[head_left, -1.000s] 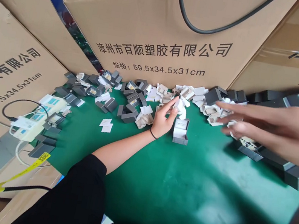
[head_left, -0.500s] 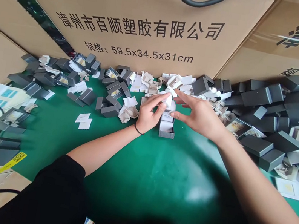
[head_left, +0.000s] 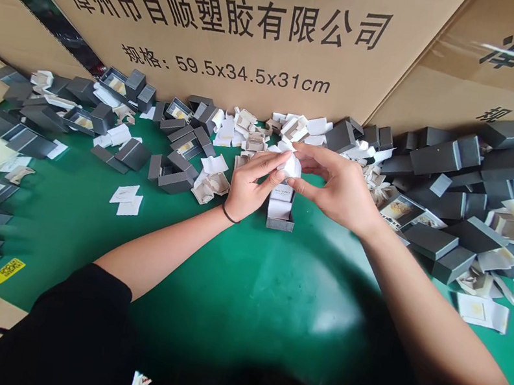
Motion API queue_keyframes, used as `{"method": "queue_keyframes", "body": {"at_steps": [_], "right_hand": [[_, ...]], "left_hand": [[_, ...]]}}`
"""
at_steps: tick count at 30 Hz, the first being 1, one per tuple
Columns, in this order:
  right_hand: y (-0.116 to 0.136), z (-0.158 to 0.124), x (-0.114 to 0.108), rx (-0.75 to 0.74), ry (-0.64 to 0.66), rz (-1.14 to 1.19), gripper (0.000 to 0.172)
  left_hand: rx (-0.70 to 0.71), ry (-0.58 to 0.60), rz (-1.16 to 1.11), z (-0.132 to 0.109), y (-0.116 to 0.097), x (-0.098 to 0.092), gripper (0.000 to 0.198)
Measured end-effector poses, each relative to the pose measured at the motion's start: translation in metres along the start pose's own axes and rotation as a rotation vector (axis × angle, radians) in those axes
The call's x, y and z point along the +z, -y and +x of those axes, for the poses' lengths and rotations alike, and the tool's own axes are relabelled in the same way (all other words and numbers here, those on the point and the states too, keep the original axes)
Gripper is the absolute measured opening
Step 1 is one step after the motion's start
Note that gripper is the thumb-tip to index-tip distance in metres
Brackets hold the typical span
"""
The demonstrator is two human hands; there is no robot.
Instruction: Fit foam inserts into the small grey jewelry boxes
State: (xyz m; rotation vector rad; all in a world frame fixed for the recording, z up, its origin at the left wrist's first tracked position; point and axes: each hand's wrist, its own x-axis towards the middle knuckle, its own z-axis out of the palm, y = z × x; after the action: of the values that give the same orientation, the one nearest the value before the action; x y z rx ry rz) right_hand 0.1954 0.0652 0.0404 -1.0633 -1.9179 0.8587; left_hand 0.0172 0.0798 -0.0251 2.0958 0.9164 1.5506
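Observation:
Between my two hands is a small folded white paper piece (head_left: 292,166), held just above an open box. My left hand (head_left: 255,182) pinches its left side, thumb and fingers together. On the other side, the thumb and fingers of my right hand (head_left: 337,183) close on the same piece. Below them stands the small dark grey box (head_left: 280,224), its lid tipped back, with a white lining and printed lettering inside the lid. My fingers cover part of the paper and the top of the lid.
Many dark grey boxes (head_left: 443,164) pile up at the right, with more boxes (head_left: 174,172) and crumpled white inserts (head_left: 212,182) at the left and back. Two white cards (head_left: 127,200) lie on the green table (head_left: 216,317). Large cardboard cartons (head_left: 232,44) wall the back.
My right hand has come in from slightly apart, and its fingers now close on the white paper piece. The whole view has shifted a little, while the box stays below my hands.

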Motion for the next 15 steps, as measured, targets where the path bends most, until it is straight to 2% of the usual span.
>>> {"method": "queue_keyframes", "body": {"at_steps": [5, 10, 15], "right_hand": [[0.005, -0.001, 0.0, 0.019, -0.005, 0.004, 0.049], [0.013, 0.0, -0.001, 0.002, -0.03, -0.097, 0.047], [0.015, -0.001, -0.015, -0.006, 0.015, -0.145, 0.047]], "left_hand": [[0.013, -0.031, 0.076, 0.002, -0.003, -0.001, 0.037], [0.05, -0.003, 0.123, 0.001, -0.006, 0.001, 0.036], [0.051, 0.018, 0.096, 0.005, -0.006, -0.002, 0.038]]}}
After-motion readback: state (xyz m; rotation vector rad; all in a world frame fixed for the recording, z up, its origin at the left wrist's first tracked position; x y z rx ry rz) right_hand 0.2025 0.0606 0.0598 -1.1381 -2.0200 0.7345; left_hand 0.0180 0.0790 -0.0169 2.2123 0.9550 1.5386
